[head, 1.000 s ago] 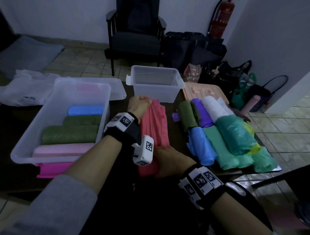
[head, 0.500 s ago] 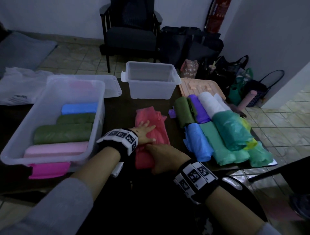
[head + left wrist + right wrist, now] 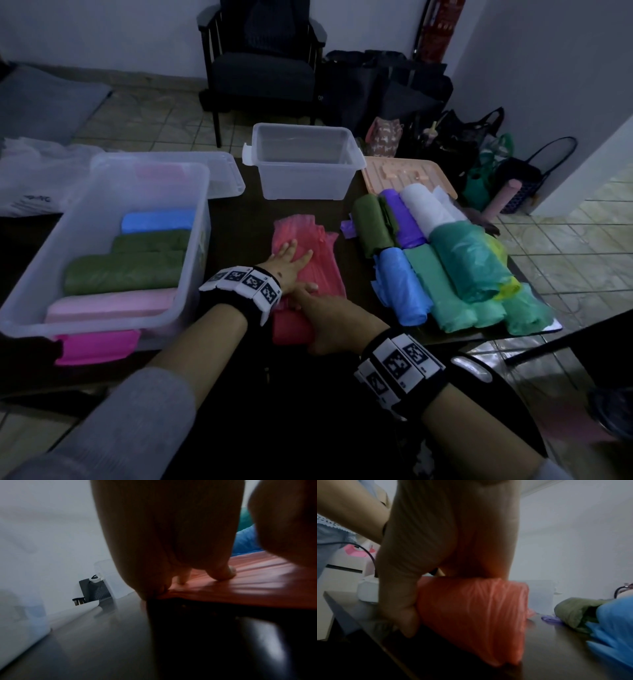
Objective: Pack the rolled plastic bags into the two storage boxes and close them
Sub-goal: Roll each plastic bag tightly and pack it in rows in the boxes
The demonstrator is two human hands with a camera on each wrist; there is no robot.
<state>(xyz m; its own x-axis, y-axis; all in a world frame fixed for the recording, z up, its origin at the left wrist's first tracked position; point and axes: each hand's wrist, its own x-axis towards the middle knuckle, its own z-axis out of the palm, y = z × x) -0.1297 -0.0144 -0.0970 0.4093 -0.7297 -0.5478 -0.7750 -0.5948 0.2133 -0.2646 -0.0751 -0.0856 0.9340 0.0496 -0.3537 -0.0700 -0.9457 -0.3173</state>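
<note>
A: What's under your hands?

B: A dark surface [image 3: 236,219] in a dim, tiled room, and on it the red plastic bag [image 3: 310,270], lying lengthwise away from you, between the two boxes and the heap of rolls.

A: How do your hands sit on it?

B: Your left hand [image 3: 287,263] lies flat on the unrolled stretch, fingers [image 3: 221,573] straight and spread, pressing the plastic down. Your right hand [image 3: 329,317] curls over the rolled near end [image 3: 471,615], thumb down one side, gripping it. The two hands touch at the roll.

A: And around that?

B: To your left stands the large clear box [image 3: 102,246], holding a blue roll [image 3: 157,221], two green rolls [image 3: 126,270] and a pink roll [image 3: 109,305] side by side; its pink latch [image 3: 97,346] hangs at the near wall. Beyond the red bag sits the small clear box [image 3: 303,164]; nothing shows inside it. A clear lid [image 3: 222,178] lies behind the large box, a peach lid [image 3: 404,171] right of the small one. To your right the loose rolls [image 3: 445,260] lie packed together: green, purple, white, blue, teal. A dark chair [image 3: 263,61] stands at the far wall.
</note>
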